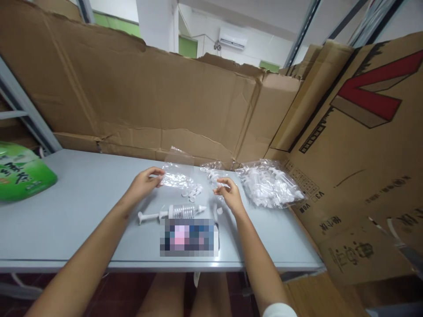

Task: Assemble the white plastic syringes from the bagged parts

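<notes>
My left hand pinches the edge of a clear plastic bag lying on the grey table. My right hand has its fingers curled around something small and white that I cannot make out. Several small white caps lie between the two hands. A white and clear syringe-like tool lies flat just in front of my hands. A smaller clear bag with white parts sits behind my right hand.
A large clear bag of white syringe-like parts lies at the table's right. A green bag sits at the left edge. Cardboard walls stand behind and to the right. A blurred flat object lies near the front edge.
</notes>
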Available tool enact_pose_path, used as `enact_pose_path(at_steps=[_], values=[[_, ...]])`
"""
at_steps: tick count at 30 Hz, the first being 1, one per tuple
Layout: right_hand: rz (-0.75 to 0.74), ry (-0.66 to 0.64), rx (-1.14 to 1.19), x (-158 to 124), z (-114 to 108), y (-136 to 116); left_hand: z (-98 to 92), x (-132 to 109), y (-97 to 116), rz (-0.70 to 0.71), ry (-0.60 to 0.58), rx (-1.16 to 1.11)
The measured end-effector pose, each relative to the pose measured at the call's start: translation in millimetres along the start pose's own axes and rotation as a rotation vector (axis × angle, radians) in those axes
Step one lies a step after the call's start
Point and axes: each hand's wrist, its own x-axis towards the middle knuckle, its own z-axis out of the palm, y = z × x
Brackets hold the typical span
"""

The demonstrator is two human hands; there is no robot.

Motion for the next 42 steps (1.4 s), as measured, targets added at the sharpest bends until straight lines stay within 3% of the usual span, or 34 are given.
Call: enact_pose_path(at_steps=[3, 8, 11, 13, 15, 17, 20, 22, 24, 27, 32, 37, 42], values=[[-0.066, 0.064, -0.162, 1, -7, -1, -30.4, 0, -26, -0.075, 0.031, 0.146], [-0.219, 0.123, -0.379, 3, -15, 2, -76.1, 0, -73, -0.084, 0.064, 0.395], [-0.266, 0.058, -0.432, 4, -13, 6, -93.2, 1, -82, -0.139, 0.042, 0.628], [-0.287, 0.021, -0.480, 3, -10, 8, -94.3, 0, -74, -0.140, 0.062, 0.802], [-0.316, -0.004, -0.525, 3, -8, 10, -83.7, -4, -56, -0.096, 0.114, 0.959], [-0.344, -0.035, -0.557, 2, -7, 11, -61.3, -13, -32, 0.054, 0.088, 0.962], [-0.373, -0.085, -0.592, 2, -6, 12, -15.7, -33, 3, 0.307, -0.227, 0.753], [-0.380, -0.108, -0.610, 1, -6, 13, 12.7, -47, 19, 0.372, -0.455, 0.711], [-0.376, -0.121, -0.604, 1, -6, 14, 33.4, -58, 27, 0.387, -0.540, 0.769], [-0.358, -0.124, -0.547, -1, -4, 13, 48.0, -65, 30, 0.427, -0.508, 0.876], [-0.314, -0.142, -0.366, -6, 3, 5, 48.6, -66, 48, 0.642, -0.388, 0.908], [-0.227, -0.408, -0.082, -16, 12, -14, 50.4, -61, 77, 0.938, -0.192, 0.856], [-0.091, -0.554, 0.148, -23, 15, -20, 62.1, -54, 76, 1.076, -0.094, 0.827]])
